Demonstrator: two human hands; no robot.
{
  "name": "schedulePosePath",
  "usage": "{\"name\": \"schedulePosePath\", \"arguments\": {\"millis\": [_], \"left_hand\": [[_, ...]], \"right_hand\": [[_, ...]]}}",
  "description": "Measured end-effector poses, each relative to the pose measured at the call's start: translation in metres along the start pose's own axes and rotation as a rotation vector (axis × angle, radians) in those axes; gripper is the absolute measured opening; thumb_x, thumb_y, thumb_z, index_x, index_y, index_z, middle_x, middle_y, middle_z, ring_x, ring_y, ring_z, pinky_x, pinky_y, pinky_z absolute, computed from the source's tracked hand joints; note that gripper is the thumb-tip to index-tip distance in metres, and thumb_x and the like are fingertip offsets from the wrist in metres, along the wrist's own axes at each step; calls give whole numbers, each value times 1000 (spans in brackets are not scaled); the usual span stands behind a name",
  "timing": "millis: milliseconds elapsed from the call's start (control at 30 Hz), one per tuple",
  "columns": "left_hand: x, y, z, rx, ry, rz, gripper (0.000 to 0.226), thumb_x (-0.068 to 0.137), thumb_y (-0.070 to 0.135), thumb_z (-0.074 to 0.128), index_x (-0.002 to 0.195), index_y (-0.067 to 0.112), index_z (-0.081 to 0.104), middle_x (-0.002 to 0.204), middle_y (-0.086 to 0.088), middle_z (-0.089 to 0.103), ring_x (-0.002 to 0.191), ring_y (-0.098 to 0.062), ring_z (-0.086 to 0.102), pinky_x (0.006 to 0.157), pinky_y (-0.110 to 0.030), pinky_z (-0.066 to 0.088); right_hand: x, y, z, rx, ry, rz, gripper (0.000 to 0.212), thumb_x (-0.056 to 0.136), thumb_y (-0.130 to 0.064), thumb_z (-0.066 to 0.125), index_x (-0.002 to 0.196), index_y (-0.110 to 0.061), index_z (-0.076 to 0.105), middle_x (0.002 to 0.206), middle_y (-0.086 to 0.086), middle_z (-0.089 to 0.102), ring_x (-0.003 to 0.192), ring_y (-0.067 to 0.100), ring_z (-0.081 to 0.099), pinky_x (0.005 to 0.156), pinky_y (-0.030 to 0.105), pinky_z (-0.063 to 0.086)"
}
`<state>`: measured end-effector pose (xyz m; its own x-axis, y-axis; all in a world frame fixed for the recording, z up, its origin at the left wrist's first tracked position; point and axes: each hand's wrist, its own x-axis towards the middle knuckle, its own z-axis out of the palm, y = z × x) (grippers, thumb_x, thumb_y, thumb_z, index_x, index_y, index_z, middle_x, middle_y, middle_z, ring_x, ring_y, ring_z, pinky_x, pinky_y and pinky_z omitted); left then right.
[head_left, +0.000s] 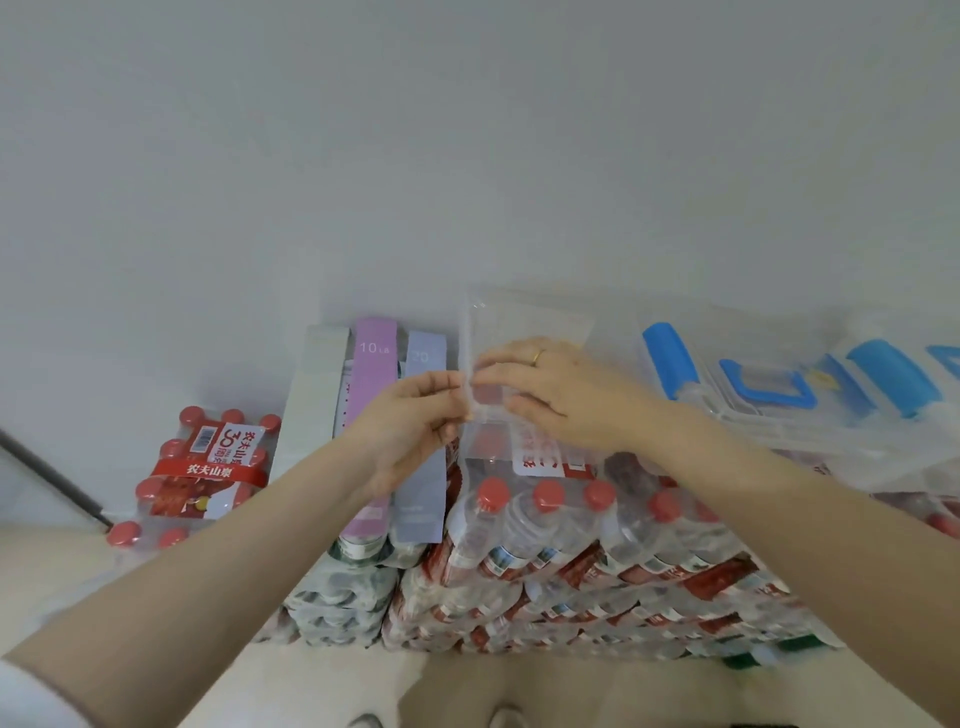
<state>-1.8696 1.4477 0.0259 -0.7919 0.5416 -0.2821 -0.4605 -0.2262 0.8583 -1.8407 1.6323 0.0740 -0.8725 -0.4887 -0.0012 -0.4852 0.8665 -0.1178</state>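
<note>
A clear plastic bag (524, 322) stands upright above the stacked packs of red-capped water bottles (545, 525). My left hand (410, 431) pinches its left edge at mid height. My right hand (550, 389), with a ring on one finger, grips the same edge from the right, fingers curled over the plastic. The two hands nearly touch at the bag's edge. What the bag contains cannot be made out.
A purple band (375, 364) marked 10 and a grey-blue band (423, 415) lie on packs to the left. A clear lidded box with blue handles (769, 384) sits at the right. Another bottle pack (208, 467) stands on the floor at left. A white wall rises behind.
</note>
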Motion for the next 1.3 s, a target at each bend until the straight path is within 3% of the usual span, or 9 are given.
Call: {"name": "schedulePosePath", "arguments": {"millis": [200, 300, 367, 433, 600, 700, 833, 1100, 1300], "left_hand": [[-2, 8, 8, -47, 28, 34, 20, 87, -7, 47, 90, 6, 61, 73, -2, 57, 64, -8, 49, 52, -14, 43], [-3, 6, 14, -67, 29, 50, 24, 86, -11, 45, 82, 6, 63, 66, 1, 59, 57, -6, 51, 52, -14, 43], [-3, 3, 17, -118, 61, 59, 26, 85, -12, 44, 80, 5, 63, 63, 1, 59, 55, -6, 50, 50, -14, 41], [-3, 1, 17, -162, 94, 71, 25, 84, -12, 45, 82, 4, 64, 62, 1, 61, 54, -6, 52, 48, -13, 41], [-5, -8, 13, -257, 132, 89, 21, 69, -2, 57, 87, 4, 66, 67, -1, 66, 55, -6, 57, 50, -13, 45], [-4, -12, 8, -295, 136, 85, 21, 71, -7, 61, 86, 5, 71, 72, -4, 66, 59, -7, 59, 53, -14, 48], [0, -12, 10, -276, 121, 84, 21, 70, -5, 61, 82, 7, 73, 73, -5, 64, 62, -9, 57, 58, -14, 48], [9, -15, 14, -230, 162, 89, 38, 80, -19, 39, 65, 3, 67, 57, -3, 59, 51, -6, 52, 50, -13, 44], [8, -15, 12, -214, 137, 78, 22, 76, -17, 49, 70, 1, 62, 61, -6, 57, 55, -9, 49, 52, -14, 42]], "right_hand": [[45, 13, -12, -53, 74, -363, 32, 90, -26, 36, 100, -11, 63, 104, 6, 61, 95, 22, 52, 89, 29, 34], [55, 12, -5, 120, 59, -462, 26, 87, -23, 39, 87, -10, 61, 87, -6, 48, 83, 5, 34, 83, 28, 30], [58, 13, -3, 249, 72, -512, 20, 86, -17, 41, 81, -7, 58, 84, -7, 41, 76, 5, 30, 75, 20, 29], [61, 16, -1, 341, 87, -537, 20, 85, -13, 41, 80, -2, 57, 81, -2, 45, 75, 13, 36, 73, 14, 30], [70, 26, 8, 336, 50, -623, 27, 86, -16, 41, 84, 3, 61, 85, 17, 56, 83, 23, 43, 79, 28, 36], [74, 29, 14, 316, 88, -674, 26, 87, -15, 41, 82, 0, 61, 84, 15, 56, 80, 28, 46, 76, 39, 38], [80, 32, 13, 277, 121, -705, 24, 86, -13, 42, 74, 0, 58, 75, 11, 54, 73, 22, 40, 72, 38, 36], [90, 26, 22, 256, 113, -743, 25, 83, -12, 42, 61, -5, 50, 60, 7, 48, 62, 17, 34, 58, 43, 41], [96, 16, 22, 193, 66, -757, 25, 76, -13, 40, 52, -9, 45, 52, 2, 44, 56, 14, 29, 57, 29, 27]]}}
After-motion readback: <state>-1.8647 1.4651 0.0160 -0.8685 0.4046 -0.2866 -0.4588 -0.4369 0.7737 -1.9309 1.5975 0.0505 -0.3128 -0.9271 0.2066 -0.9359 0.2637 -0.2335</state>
